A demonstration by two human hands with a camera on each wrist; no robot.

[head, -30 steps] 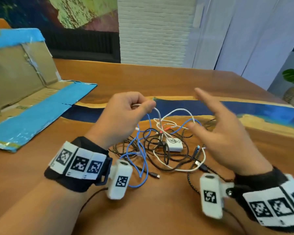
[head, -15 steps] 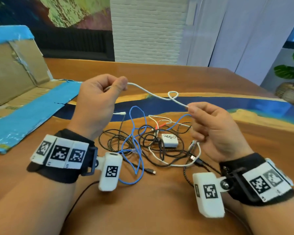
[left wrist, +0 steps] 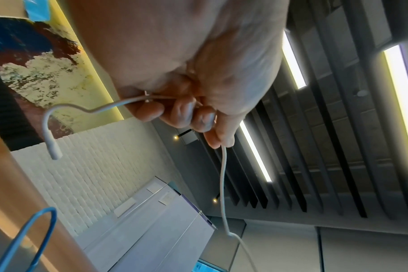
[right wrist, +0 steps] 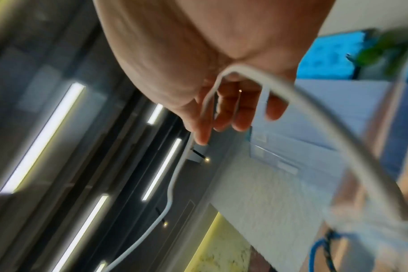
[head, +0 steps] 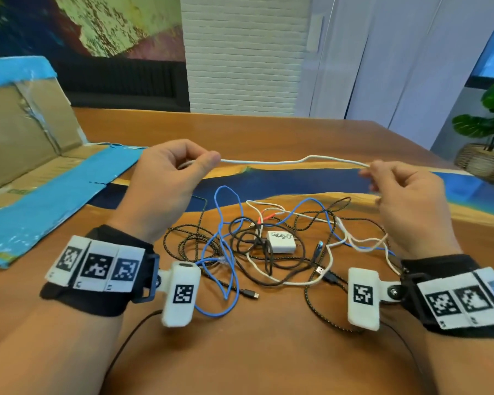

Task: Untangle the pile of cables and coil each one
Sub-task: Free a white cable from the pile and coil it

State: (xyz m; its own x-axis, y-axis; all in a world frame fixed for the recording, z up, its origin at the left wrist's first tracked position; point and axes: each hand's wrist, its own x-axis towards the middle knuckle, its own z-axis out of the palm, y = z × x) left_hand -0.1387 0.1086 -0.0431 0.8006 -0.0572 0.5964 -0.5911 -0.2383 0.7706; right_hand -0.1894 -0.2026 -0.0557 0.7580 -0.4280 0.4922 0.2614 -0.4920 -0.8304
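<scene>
Change: since half a second back, the loop in the white cable (head: pixel 291 161) had pulled out; my hands had spread apart.
Left hand (head: pixel 166 183): pinched one end.
Right hand (head: pixel 408 201): pinched the other side.
Pile (head: pixel 271 246): tangled below on the desk (head: pixel 268 352).

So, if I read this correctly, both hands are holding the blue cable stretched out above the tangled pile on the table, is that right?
Not quite: the stretched cable is white, not blue. The head view shows the left hand and the right hand holding the white cable above the pile, while the blue cable lies in the tangle on the table.
</scene>
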